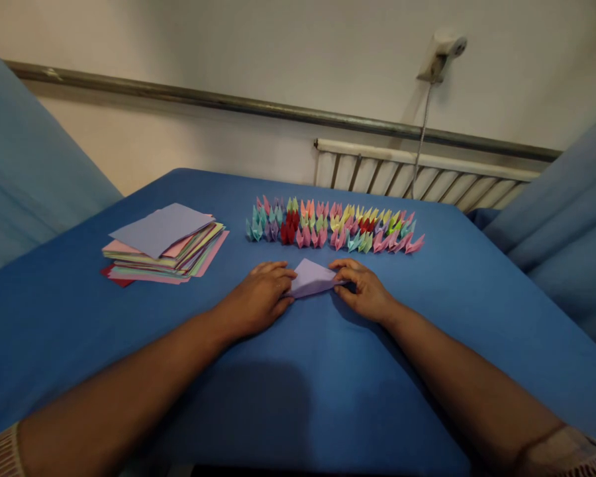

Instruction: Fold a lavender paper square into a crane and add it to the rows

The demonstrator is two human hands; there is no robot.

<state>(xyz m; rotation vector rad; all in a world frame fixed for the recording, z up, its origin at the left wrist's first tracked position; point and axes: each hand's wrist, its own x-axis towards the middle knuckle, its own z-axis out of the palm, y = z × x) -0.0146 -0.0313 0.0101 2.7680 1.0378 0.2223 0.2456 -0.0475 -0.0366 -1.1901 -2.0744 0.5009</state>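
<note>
Between my two hands lies a lilac sheet of origami paper (310,278), folded into a roughly triangular shape with its peak pointing away from me. My left hand (265,295) grips its left corner, fingers on top and thumb along the near edge. At the right corner, my right hand (362,288) pinches the paper between thumb and fingers. Just beyond stand rows of small folded paper cranes (335,225) in pink, red, yellow, green, teal and purple.
A loose stack of coloured paper sheets (169,245) sits to the left, a lilac one on top. A blue cloth (258,397) covers the table. Behind it are a radiator (427,169), a metal rail (218,101) and a wall socket with a plugged cord (440,58). Blue curtains (571,218) hang at both sides.
</note>
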